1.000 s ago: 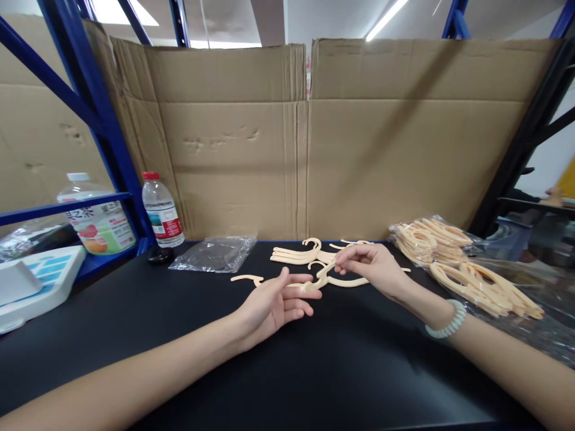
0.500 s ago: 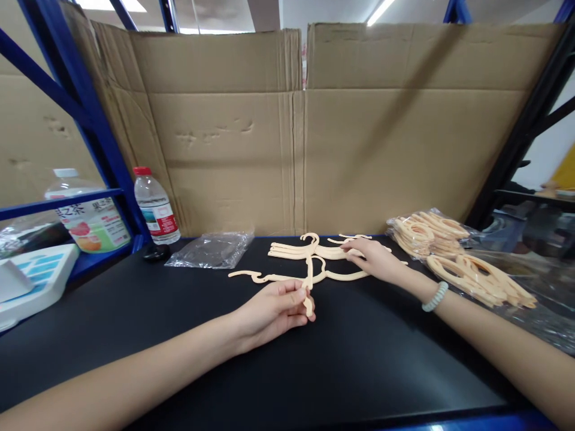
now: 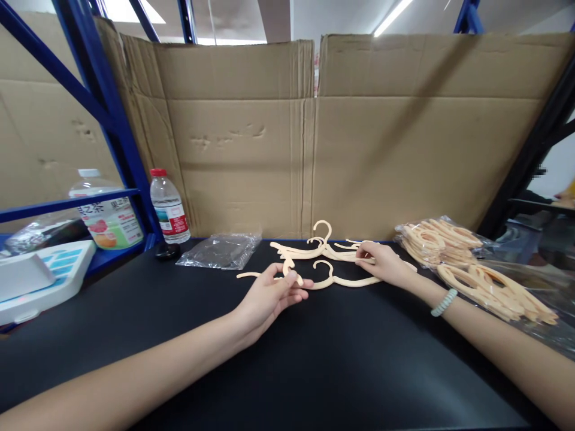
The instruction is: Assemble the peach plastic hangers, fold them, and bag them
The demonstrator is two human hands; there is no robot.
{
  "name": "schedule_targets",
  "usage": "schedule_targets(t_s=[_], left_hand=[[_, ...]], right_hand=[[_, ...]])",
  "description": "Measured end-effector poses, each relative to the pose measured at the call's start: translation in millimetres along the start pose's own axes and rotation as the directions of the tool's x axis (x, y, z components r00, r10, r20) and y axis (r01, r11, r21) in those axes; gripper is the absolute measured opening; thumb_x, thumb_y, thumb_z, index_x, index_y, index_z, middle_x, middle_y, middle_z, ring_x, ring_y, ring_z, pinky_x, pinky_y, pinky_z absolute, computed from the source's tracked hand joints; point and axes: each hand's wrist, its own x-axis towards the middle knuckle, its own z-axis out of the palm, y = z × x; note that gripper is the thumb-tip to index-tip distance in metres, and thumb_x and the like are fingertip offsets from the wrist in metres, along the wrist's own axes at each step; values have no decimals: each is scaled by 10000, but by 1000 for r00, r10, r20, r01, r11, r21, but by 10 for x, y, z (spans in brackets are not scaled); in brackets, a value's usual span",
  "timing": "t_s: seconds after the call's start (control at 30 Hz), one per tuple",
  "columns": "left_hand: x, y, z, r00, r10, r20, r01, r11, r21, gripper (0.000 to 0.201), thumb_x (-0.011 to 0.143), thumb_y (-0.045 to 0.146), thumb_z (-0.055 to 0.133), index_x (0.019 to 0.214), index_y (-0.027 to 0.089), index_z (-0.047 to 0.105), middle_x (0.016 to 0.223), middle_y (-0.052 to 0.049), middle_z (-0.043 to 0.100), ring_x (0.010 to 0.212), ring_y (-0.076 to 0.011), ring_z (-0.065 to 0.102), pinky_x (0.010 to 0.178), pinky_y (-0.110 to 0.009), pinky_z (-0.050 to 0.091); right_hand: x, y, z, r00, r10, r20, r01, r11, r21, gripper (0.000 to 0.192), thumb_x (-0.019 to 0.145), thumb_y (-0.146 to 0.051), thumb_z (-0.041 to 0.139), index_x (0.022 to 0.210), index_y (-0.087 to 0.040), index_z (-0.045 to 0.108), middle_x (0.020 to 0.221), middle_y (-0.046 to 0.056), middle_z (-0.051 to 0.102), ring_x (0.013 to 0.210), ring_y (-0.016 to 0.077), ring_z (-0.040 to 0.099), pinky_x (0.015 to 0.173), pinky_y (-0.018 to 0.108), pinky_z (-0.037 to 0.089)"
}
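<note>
On the black table [image 3: 314, 359], both hands on cream hangers [image 3: 341, 280].

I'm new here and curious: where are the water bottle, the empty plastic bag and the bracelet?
water bottle [image 3: 169, 211]: head view, on its label.
empty plastic bag [image 3: 222, 251]: head view, on its middle.
bracelet [image 3: 443, 303]: head view, on the beads at the right wrist.

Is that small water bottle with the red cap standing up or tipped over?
Upright: the water bottle stands on its base, red cap on top.
</note>
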Motion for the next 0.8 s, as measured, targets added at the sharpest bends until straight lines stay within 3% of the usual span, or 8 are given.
schedule_targets(t_s=[0.1, 0.3, 0.4, 0.5, 0.67, 0.8], left_hand=[[94, 93, -88, 991, 77, -109, -86, 993, -75, 127, 871, 50, 558, 802, 139, 498, 829, -95, 717, 660, -73, 664, 723, -166, 540], [279, 272, -297, 972, 171, -163, -194, 971, -140, 139, 820, -26, 573, 746, 86, 608, 809, -78, 699, 682, -73, 659, 705, -129, 543], [323, 316, -371, 971, 168, -172, -192, 973, -132, 161, 814, -37, 570, 717, 81, 620, 741, -51, 672, 686, -73, 656, 707, -123, 535], [358, 324, -434, 981, 161, -112, -173, 979, -108, 148, 805, -7, 606, 698, 96, 604, 684, -13, 627, 645, -61, 632, 648, -116, 518], [389, 290, -499, 989, 126, 81, -122, 991, -57, 144, 835, 132, 632, 702, 107, 582, 677, -16, 599, 639, -74, 585, 620, -175, 498], [360, 269, -501, 985, 56, 162, -49, 998, -49, 128, 800, 185, 688, 772, 135, 574, 892, -41, 632, 804, -124, 624, 710, -243, 497]], right_hand=[[-14, -42, -99, 1000, 20, -10, -19, 998, 64, 80, 820, -269, 526, 781, -199, 523, 759, 30, 626, 703, 174, 588, 665, 304, 457], [-14, -154, -306, 999, 36, 19, -40, 971, 235, 227, 805, -386, 550, 912, -193, 602, 820, 58, 662, 742, 193, 618, 681, 324, 498], [-21, -192, -362, 997, 62, 43, -72, 950, 303, 263, 800, -436, 558, 874, -193, 626, 827, 70, 675, 732, 200, 629, 657, 324, 506], [-31, -209, -385, 997, 65, 43, -76, 929, 362, 270, 787, -463, 585, 851, -206, 636, 819, 63, 673, 718, 197, 627, 645, 315, 507], [-32, -234, -402, 999, 42, 26, -49, 936, 348, 262, 773, -465, 610, 826, -210, 638, 799, 56, 663, 715, 193, 608, 633, 305, 494], [-27, -254, -402, 999, 47, 15, -50, 930, 363, 285, 771, -486, 605, 832, -208, 632, 813, 61, 662, 735, 198, 612, 644, 308, 500]])
